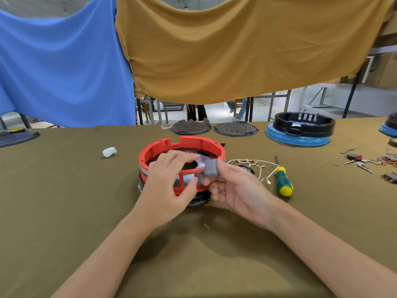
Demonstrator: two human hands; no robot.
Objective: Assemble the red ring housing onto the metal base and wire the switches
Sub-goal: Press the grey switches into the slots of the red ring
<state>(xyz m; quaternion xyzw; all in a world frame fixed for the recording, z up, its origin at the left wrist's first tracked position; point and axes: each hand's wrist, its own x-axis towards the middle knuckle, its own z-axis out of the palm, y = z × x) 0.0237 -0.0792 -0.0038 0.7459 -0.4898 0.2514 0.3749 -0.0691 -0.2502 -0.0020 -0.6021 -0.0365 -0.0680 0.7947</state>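
Note:
The red ring housing (165, 148) sits on a dark metal base (196, 201) in the middle of the olive-covered table. My right hand (234, 190) pinches a small grey block-shaped part (211, 167) just in front of the ring's near right rim. My left hand (167, 186) is at the ring's near wall, its fingers pinching a blurred grey piece joined to that part. A bundle of white wires with metal terminals (255, 163) lies to the right of the ring, beside a small black switch (247, 168).
A green-and-yellow screwdriver (283, 179) lies right of the wires. Two dark round plates (235, 129) and a black ring on a blue base (300, 131) stand at the far edge. Loose parts (363, 161) lie far right, a white wad (109, 152) left.

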